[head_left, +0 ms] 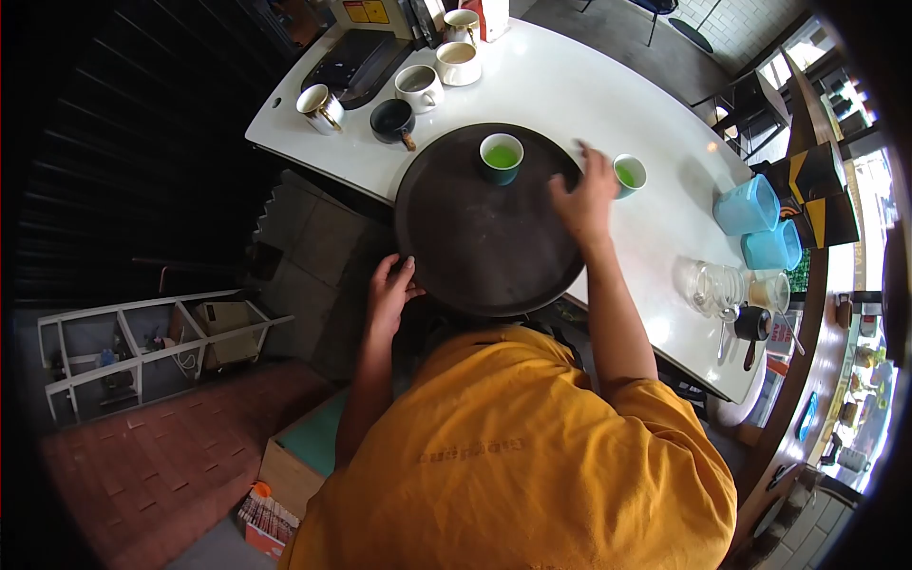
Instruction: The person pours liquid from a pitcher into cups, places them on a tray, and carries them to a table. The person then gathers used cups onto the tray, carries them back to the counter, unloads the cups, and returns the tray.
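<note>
A round dark brown tray (475,242) lies partly on the white counter and juts past its near edge. On the tray's far part stands a green cup (501,171) holding bright green liquid. My left hand (388,296) is at the tray's left rim, fingers curled around the edge. Over the tray's right rim, my right hand (587,198) is open with thumb and fingers spread, slightly blurred. Just beyond its fingers, a second green cup (635,180) with green liquid stands on the counter, partly hidden by the hand.
On the white counter (570,95), several mugs (418,87) and a dark cup with a wooden handle (391,122) stand behind the tray. Blue containers (749,205), glass jars (714,288) and a black-handled utensil (752,325) are at the right. A white shelf frame (142,347) stands lower left.
</note>
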{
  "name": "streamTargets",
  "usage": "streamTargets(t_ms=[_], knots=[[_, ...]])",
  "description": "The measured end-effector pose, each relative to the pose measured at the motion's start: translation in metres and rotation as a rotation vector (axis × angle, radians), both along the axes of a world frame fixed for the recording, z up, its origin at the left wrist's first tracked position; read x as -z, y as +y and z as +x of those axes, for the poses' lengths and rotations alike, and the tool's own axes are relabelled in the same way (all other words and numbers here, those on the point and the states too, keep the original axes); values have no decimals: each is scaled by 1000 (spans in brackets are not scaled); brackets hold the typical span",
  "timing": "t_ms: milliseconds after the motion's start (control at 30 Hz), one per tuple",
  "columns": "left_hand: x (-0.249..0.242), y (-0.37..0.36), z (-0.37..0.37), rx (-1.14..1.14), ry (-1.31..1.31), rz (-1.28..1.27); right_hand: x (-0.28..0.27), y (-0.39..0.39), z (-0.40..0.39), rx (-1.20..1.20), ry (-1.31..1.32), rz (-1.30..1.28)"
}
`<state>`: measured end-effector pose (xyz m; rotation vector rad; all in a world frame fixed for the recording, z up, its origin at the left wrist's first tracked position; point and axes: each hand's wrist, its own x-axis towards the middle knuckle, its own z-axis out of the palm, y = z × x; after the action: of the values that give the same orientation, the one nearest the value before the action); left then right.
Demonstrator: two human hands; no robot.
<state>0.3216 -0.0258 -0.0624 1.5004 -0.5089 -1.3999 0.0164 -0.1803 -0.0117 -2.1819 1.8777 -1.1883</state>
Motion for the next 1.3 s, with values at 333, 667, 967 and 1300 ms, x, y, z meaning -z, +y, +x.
streamTargets(t_ms=[333,667,967,1300], knots=[[4,-4,8,79,-5,-14,30,-8,-70,349,-495,214],[-5,-15,-2,185,-31,20,1,7,-66,312,-453,222],[-6,-41,-53,378,-38,39,-9,34,-36,19,-418,269],[-3,-41,-63,381,-13,35,1,50,-9,-119,-358,363]])
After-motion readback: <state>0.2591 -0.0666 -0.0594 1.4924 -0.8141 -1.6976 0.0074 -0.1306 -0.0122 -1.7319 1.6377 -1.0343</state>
